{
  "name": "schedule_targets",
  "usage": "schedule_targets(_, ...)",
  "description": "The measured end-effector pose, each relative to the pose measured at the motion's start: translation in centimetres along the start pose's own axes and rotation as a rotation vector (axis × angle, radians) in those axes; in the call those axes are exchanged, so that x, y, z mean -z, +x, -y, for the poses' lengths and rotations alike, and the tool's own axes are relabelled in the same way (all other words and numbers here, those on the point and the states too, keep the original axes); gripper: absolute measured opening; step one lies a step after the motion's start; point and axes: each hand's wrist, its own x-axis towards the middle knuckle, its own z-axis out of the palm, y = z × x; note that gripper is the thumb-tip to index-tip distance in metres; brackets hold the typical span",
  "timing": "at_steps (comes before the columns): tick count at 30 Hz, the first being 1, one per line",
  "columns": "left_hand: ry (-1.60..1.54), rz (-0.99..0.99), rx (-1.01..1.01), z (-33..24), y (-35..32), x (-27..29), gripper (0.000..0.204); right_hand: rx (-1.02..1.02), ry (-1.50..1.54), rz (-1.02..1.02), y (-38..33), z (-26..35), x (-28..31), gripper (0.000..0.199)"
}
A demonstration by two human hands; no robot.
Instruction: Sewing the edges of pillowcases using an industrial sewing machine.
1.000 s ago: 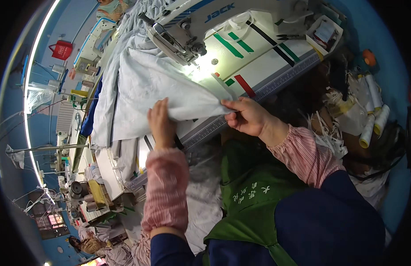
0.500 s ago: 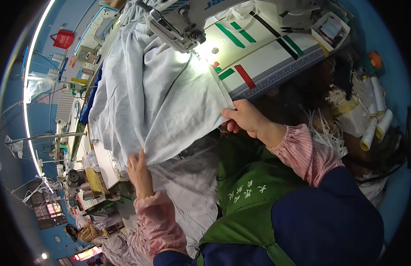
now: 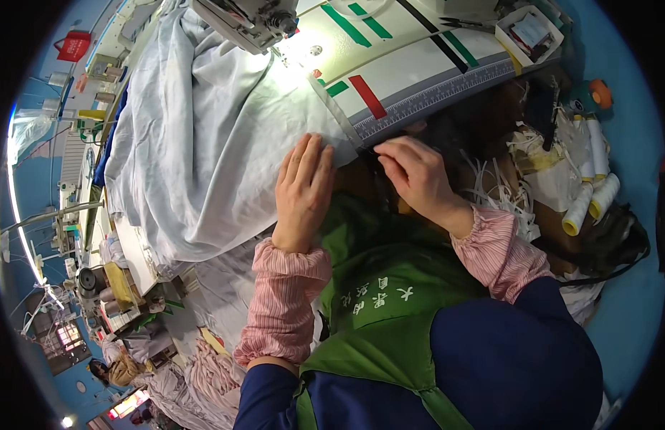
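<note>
Left hand: the left hand (image 3: 304,188) is laid flat, palm down, on the pale grey fabric (image 3: 203,136) at the near edge of the table (image 3: 418,79); the fingers are extended and spread; the grip is released, nothing being clasped.
Right hand: the right hand (image 3: 416,174) is held just below the near edge of the table; the fingertips are curled and pinched at the fabric's hem beside the metal ruler (image 3: 334,109); the grip is closed on the fabric edge, though the contact is partly shadowed.
Fabric: a large sheet is spread over the left part of the table and is draped over its near and left edges; the sheet runs under the sewing machine head (image 3: 250,20) at the far edge.
Table markings: green, red and black tape strips (image 3: 367,95) are seen on the white surface; a printed scale runs along the near edge.
Surroundings: thread cones (image 3: 589,197) are stacked to the right of the table; a small open box (image 3: 529,32) is set at the far right corner.
Clothing: pink striped sleeve covers (image 3: 286,301) and a green apron (image 3: 375,301) are worn.
</note>
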Motion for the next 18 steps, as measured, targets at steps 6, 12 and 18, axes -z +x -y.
schedule_targets(6, 0.154, -0.004, 0.056, -1.1, -0.4, -1.3, 0.038, 0.439, -0.312, 0.077, 3.0, -2.4, -1.2, 0.034)
schedule_targets(12, 0.057, -0.141, -0.026, 0.0, -0.6, -1.0, 0.023, 0.524, -0.343, 0.115, 2.9, -4.3, -1.0, 0.036)
schedule_targets(18, -0.459, -0.271, 0.367, -0.5, 0.2, 1.3, 0.009, 0.522, -0.298, 0.023, 3.2, -3.7, -1.7, 0.040)
